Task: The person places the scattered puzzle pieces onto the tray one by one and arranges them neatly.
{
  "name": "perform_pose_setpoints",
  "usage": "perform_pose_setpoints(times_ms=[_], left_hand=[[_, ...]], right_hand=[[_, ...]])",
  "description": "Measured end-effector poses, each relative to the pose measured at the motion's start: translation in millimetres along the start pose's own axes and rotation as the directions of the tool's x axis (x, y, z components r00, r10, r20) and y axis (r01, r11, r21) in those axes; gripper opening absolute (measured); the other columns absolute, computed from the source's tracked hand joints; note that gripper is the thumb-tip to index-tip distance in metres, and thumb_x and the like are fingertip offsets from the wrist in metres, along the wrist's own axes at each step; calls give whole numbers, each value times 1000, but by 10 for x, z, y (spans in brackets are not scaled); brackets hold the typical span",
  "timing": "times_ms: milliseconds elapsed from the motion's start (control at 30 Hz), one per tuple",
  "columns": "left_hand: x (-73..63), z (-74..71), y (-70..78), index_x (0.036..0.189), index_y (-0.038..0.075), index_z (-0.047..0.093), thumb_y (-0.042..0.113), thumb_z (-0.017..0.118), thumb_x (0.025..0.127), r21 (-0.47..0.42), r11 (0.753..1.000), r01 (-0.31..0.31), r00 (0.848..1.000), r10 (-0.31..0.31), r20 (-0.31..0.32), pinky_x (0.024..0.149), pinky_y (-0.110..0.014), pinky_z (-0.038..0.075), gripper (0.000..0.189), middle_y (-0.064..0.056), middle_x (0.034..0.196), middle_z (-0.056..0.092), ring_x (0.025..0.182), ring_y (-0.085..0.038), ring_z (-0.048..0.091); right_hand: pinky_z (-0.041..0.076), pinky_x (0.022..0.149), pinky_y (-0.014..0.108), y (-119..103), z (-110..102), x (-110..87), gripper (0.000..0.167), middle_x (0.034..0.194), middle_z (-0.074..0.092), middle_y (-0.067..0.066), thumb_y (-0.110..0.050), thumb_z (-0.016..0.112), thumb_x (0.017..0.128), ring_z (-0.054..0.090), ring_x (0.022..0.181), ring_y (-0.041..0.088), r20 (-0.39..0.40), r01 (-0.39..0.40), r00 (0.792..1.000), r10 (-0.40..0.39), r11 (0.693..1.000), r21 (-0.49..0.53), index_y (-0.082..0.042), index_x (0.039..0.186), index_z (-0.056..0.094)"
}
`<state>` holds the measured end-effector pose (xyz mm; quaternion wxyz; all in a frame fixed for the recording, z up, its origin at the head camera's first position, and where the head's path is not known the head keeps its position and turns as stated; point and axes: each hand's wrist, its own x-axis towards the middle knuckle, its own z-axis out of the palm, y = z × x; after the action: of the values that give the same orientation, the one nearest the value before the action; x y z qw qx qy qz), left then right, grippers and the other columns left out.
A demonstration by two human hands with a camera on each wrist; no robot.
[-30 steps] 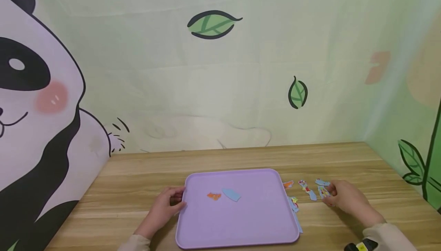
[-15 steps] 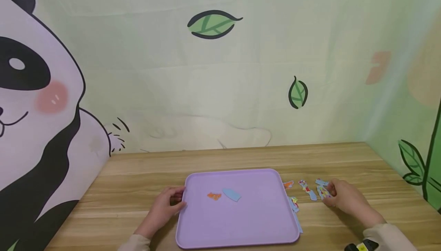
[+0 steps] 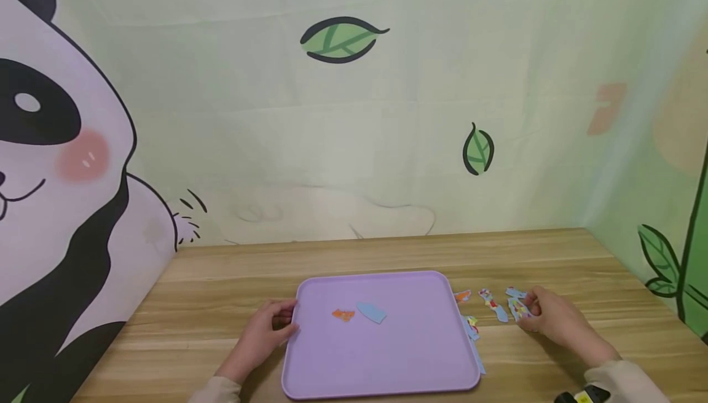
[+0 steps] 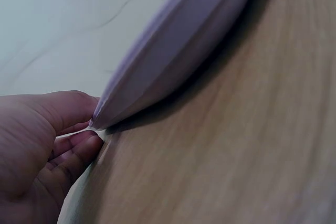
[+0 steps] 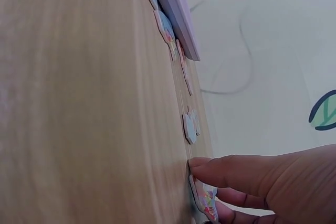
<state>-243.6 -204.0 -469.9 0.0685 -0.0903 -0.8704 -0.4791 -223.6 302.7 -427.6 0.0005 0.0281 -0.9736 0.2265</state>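
Note:
My left hand holds the lilac tray at its left edge, thumb and fingertips right at the rim. In the left wrist view the tray's side rises beyond the fingers. To the right of the tray, my right hand pinches a patterned puzzle piece low over the table; its blue and multicoloured face shows between thumb and fingers. A plain blue piece and a small orange piece lie apart on the tray.
Near the right hand lie a blue piece and a long patterned piece. An orange piece and a blue-yellow piece sit against the tray's right edge. A printed wall backs the wooden table.
The right hand's fingers have shifted slightly, and the piece in them has turned a little. The left hand, the tray and the other pieces stay in place.

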Motion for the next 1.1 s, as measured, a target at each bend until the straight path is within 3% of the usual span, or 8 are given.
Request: perform_pose_setpoints(times_ms=[433, 733, 933, 1100], left_hand=[[-3, -10, 10, 117, -7, 63, -7, 73, 77, 0, 1000, -6, 1000, 6, 1, 84, -23, 58, 41, -13, 107, 61, 95, -23, 64], [-5, -6, -5, 117, -6, 63, -8, 73, 77, -9, 1000, -11, 1000, 11, 3, 85, -23, 58, 41, -13, 108, 61, 96, -23, 64], [-10, -8, -2, 116, -6, 64, -7, 73, 77, -16, 1000, -19, 1000, 19, 0, 85, -23, 58, 41, -13, 108, 61, 96, -23, 63], [-9, -5, -3, 116, -6, 64, -8, 73, 76, -16, 1000, -18, 1000, 18, -7, 84, -22, 58, 41, -13, 107, 61, 95, -23, 64]], right_hand=[[33, 52, 22, 36, -7, -3, 23, 73, 58, 0, -11, 68, 82, 45, 61, 11, -47, 32, 998, -30, 998, 54, 3, 97, 58], [39, 56, 23, 50, -43, 3, 21, 79, 64, 4, -10, 66, 85, 51, 67, 13, -19, 17, 1000, -15, 996, 89, 3, 100, 59], [41, 51, 21, 63, -52, -3, 23, 79, 63, 4, -8, 65, 85, 52, 62, 12, -17, 5, 1000, -3, 986, 167, 4, 103, 58], [42, 50, 20, 53, -77, 4, 23, 80, 62, 5, -8, 64, 87, 51, 63, 12, -20, 14, 1000, -11, 984, 175, 5, 105, 57]])
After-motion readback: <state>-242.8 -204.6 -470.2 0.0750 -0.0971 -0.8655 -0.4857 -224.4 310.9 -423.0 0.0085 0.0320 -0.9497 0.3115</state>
